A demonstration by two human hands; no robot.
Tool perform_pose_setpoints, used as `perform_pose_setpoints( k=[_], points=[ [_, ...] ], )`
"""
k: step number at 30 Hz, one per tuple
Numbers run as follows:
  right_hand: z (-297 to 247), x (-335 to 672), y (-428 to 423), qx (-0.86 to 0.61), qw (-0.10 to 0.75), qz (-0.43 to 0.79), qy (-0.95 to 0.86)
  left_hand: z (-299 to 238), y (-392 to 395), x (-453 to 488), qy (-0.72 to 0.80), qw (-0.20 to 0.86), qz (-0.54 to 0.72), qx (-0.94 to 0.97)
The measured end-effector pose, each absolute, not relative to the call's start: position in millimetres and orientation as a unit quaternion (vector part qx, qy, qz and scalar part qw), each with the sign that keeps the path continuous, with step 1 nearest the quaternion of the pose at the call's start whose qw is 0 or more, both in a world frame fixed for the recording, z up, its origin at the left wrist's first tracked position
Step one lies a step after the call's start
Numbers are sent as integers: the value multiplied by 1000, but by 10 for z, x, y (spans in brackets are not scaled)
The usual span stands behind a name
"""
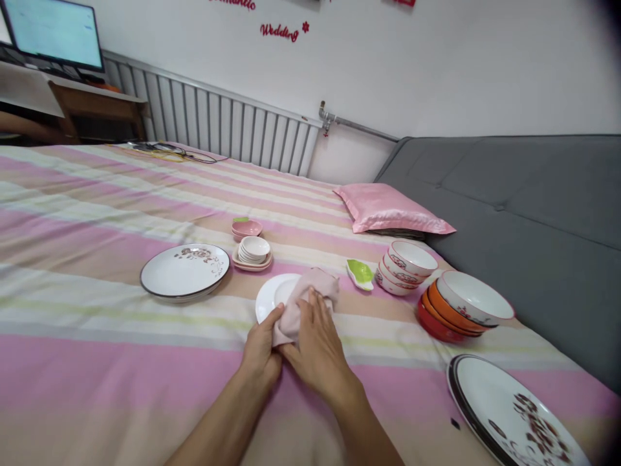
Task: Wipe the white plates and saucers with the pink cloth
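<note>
Head view: worn on the person's head, tilted forward and down over the bed point(97, 388).
Nearness: close above the fingers point(314, 310); wall point(436, 65) well beyond them.

A pink cloth point(313, 291) hides half of the small white plate point(270, 296). The near-right big plate point(504, 414) runs off the bottom edge.

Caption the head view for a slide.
Left hand grips a small white plate while right hand presses a pink cloth on it, striped bedspread beneath, stacked bowls nearby.
</note>
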State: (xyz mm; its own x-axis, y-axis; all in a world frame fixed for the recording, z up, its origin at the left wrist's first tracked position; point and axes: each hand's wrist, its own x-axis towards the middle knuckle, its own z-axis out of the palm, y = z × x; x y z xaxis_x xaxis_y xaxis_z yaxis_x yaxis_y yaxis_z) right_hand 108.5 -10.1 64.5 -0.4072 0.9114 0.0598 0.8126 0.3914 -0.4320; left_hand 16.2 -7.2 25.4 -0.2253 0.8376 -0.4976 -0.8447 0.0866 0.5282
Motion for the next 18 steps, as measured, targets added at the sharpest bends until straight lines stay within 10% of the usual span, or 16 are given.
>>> perform_pose_setpoints(
  k=[18],
  points=[
    [470, 848, -76, -510, 447, 206, -706, 464, -151, 139, 204, 663, 720, -29]
  ],
)
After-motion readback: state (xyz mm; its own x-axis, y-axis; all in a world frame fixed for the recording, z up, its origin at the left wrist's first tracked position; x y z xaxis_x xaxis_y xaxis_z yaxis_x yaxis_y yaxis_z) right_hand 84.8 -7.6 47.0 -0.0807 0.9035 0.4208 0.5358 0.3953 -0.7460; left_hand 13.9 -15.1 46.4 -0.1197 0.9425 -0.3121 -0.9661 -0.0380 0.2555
